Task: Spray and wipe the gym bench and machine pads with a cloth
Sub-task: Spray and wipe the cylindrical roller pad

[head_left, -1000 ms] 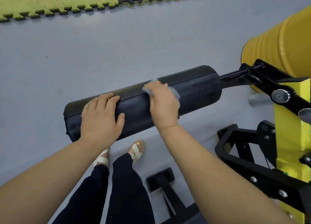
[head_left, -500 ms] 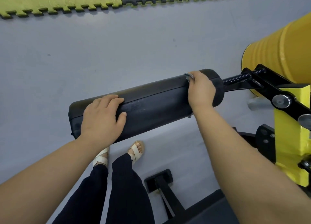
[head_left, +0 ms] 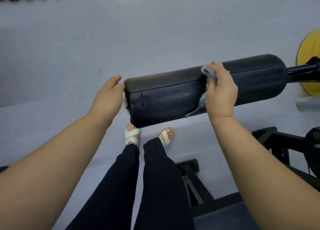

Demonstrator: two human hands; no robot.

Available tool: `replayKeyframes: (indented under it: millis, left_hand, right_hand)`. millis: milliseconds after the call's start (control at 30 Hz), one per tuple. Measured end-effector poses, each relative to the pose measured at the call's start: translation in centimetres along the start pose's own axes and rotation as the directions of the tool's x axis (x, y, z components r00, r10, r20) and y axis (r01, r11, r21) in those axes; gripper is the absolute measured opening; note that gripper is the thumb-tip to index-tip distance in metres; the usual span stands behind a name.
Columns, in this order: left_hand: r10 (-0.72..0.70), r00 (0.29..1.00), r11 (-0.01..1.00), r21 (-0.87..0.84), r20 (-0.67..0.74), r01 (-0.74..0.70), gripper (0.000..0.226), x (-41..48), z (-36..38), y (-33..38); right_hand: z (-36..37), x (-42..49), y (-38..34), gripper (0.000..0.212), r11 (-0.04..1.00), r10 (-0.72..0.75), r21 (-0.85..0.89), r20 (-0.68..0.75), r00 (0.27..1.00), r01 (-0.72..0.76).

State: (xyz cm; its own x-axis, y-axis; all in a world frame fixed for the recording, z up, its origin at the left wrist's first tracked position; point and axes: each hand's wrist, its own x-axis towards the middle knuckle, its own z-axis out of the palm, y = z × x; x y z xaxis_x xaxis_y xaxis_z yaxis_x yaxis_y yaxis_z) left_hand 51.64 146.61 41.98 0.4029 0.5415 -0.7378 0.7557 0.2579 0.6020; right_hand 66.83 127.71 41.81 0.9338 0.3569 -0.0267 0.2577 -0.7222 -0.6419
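My left hand (head_left: 107,94) is open, fingers loose, at the left end of the pad (head_left: 164,98); earlier it lay on top. My right hand (head_left: 220,89) grips the cloth (head_left: 211,74), pressing it mid-pad, back from the right end.

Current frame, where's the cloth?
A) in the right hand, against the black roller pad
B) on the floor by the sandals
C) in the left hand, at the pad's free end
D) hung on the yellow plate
A: the right hand grips the cloth against the black roller pad, while the left hand at the pad's free end has no cloth.
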Motion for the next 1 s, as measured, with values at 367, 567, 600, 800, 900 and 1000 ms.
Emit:
replayKeyframes:
  millis: [367,567,600,800,900,1000]
  left_hand:
    - [0.010,0.991,0.964,-0.266,0.135,0.027,0.042,0.3,-0.8,-1.5]
    - [-0.131,0.957,0.822,-0.511,0.258,0.250,0.044,1.1,-2.3,-1.1]
    - [-0.135,0.949,0.826,-0.498,0.284,0.266,0.047,1.2,-2.5,-1.1]
    - [-0.073,0.975,0.970,-0.212,0.207,0.118,0.030,0.7,-1.4,0.2]
    - [-0.078,0.983,0.984,-0.144,0.166,0.102,0.029,0.5,-0.4,0.7]
    - [-0.036,0.989,0.992,-0.111,0.144,0.052,0.031,0.4,0.3,0.8]
  right_hand:
    - [10.1,-8.3,-6.8,0.031,0.961,-0.276,0.028,0.088,0.957,0.274]
    - [11.1,-11.3,-10.2,0.029,0.895,-0.425,0.241,0.209,0.881,0.374]
    - [10.0,-10.9,-10.3,0.028,0.897,-0.384,0.317,0.218,0.897,0.307]
    - [2.0,-2.7,-5.1,0.024,0.974,-0.058,0.215,-0.078,0.995,0.073]
    - [3.8,-1.6,-4.2,0.022,0.999,-0.021,0.047,0.014,1.000,0.020]
    - [8.2,-4.7,-5.8,0.024,0.955,-0.251,-0.138,0.105,0.962,0.264]
